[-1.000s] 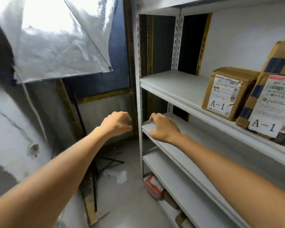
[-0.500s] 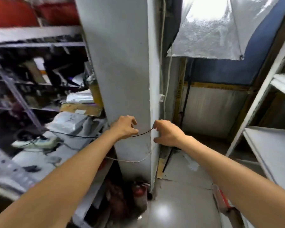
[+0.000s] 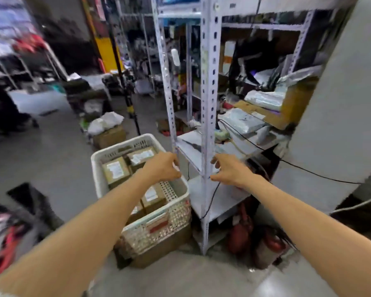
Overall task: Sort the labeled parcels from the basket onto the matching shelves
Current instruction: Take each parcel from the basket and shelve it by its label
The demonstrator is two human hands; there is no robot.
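The fingers of my left hand [image 3: 162, 168] and right hand [image 3: 230, 171] are hanging loosely curled, gripping nothing. Just below the left fingers, cardboard parcels [image 3: 115, 171] are sitting in the white basket [image 3: 169, 219]. They are looking stiff and probably light, best gripped across opposite sides.

Parcel labels [image 3: 115, 169] blurred, unreadable

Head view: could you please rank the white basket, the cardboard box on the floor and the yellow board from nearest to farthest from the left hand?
1. White basket, right beneath the left hand.
2. Cardboard box, on the floor just beyond the basket's far rim, topped with white bags.
3. Yellow board, upright at the back of the room.
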